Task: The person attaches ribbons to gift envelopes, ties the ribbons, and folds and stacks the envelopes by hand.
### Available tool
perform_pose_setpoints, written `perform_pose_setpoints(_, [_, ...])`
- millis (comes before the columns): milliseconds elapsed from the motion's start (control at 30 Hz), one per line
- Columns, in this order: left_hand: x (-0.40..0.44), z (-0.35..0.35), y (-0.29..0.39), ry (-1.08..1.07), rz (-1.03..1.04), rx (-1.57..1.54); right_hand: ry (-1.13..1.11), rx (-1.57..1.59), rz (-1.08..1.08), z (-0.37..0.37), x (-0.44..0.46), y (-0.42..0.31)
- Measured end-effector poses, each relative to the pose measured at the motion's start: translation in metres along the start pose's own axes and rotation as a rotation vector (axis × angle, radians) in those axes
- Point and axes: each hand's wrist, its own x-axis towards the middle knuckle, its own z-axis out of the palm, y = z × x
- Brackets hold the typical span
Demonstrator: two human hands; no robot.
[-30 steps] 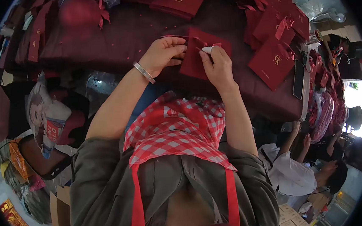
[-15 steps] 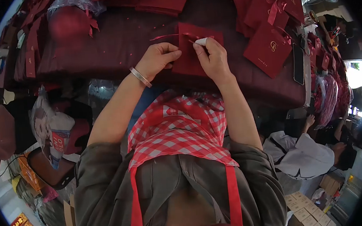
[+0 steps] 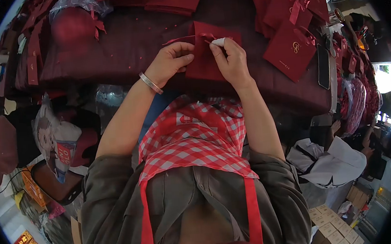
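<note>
Your left hand (image 3: 171,63), thumb and fingers bunched, grip indiscernible, adjoins a maroon gift bag (image 3: 203,65) near the tabletop's (image 3: 121,50) front edge; your right hand (image 3: 231,63) pinches its ribbon (image 3: 205,35); a smartphone (image 3: 323,66) lies near the right edge.

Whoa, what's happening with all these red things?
Someone in a checked apron is working on a dark red bag at a cloth-covered table. The right hand, with a white cover on one finger, is at the red ribbon on it. The left hand is by the bag's left edge; its exact grip is hard to see. More bags with gold letters lie around, and a phone is at the right.
</note>
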Motion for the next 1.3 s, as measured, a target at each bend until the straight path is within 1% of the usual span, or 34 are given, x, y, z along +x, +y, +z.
perform_pose_setpoints(133, [0.0, -0.002, -0.003, -0.012, 0.017, 0.041, 0.016, 0.007, -0.022, 0.0, 0.0, 0.0])
perform_pose_setpoints(200, [0.0, -0.003, -0.004, -0.054, 0.057, 0.143, 0.016, 0.012, -0.016, 0.0, 0.0, 0.002])
perform_pose_setpoints(233, [0.0, -0.002, -0.004, -0.057, 0.055, 0.144, 0.014, 0.019, -0.009, 0.0, 0.0, 0.002])
perform_pose_setpoints(300, [-0.003, 0.0, -0.004, -0.018, 0.078, 0.28, 0.009, 0.014, 0.012, -0.002, 0.001, -0.002])
perform_pose_setpoints(433, [-0.004, -0.001, -0.005, -0.04, 0.102, 0.377, 0.002, -0.01, 0.039, -0.002, -0.001, 0.002])
perform_pose_setpoints(500, [-0.002, -0.005, -0.014, -0.102, 0.342, 0.399, 0.008, 0.003, 0.043, -0.002, 0.0, 0.001])
perform_pose_setpoints(633, [-0.002, -0.01, -0.017, -0.149, 0.28, 0.306, 0.003, 0.042, 0.089, -0.003, 0.0, -0.001])
perform_pose_setpoints(700, [-0.005, -0.01, -0.012, -0.132, 0.148, 0.259, 0.013, 0.047, 0.079, -0.002, 0.0, 0.001])
perform_pose_setpoints(800, [-0.005, -0.008, -0.015, -0.12, 0.193, 0.184, 0.028, 0.057, 0.055, -0.001, -0.001, 0.002])
perform_pose_setpoints(867, [-0.004, -0.011, -0.014, -0.132, 0.177, 0.182, 0.035, 0.063, 0.04, -0.002, -0.001, 0.001])
perform_pose_setpoints(933, [-0.003, -0.013, -0.013, -0.146, 0.164, 0.179, -0.054, 0.064, 0.045, -0.007, -0.001, -0.004])
perform_pose_setpoints(967, [-0.003, -0.014, -0.013, -0.164, 0.142, 0.131, -0.052, 0.063, 0.042, -0.007, -0.001, -0.007])
perform_pose_setpoints(1033, [-0.002, -0.014, -0.012, -0.179, 0.12, 0.081, -0.154, 0.006, -0.077, -0.007, -0.005, -0.014])
perform_pose_setpoints(1067, [-0.002, -0.014, -0.011, -0.179, 0.116, 0.089, -0.188, -0.049, -0.09, -0.006, -0.008, -0.017])
perform_pose_setpoints(1233, [-0.002, -0.015, -0.01, -0.212, 0.12, 0.095, -0.203, -0.152, -0.122, 0.001, -0.015, -0.023])
perform_pose_setpoints(1300, [-0.006, -0.01, -0.007, -0.137, 0.102, 0.113, -0.205, -0.187, -0.127, 0.003, -0.015, -0.024])
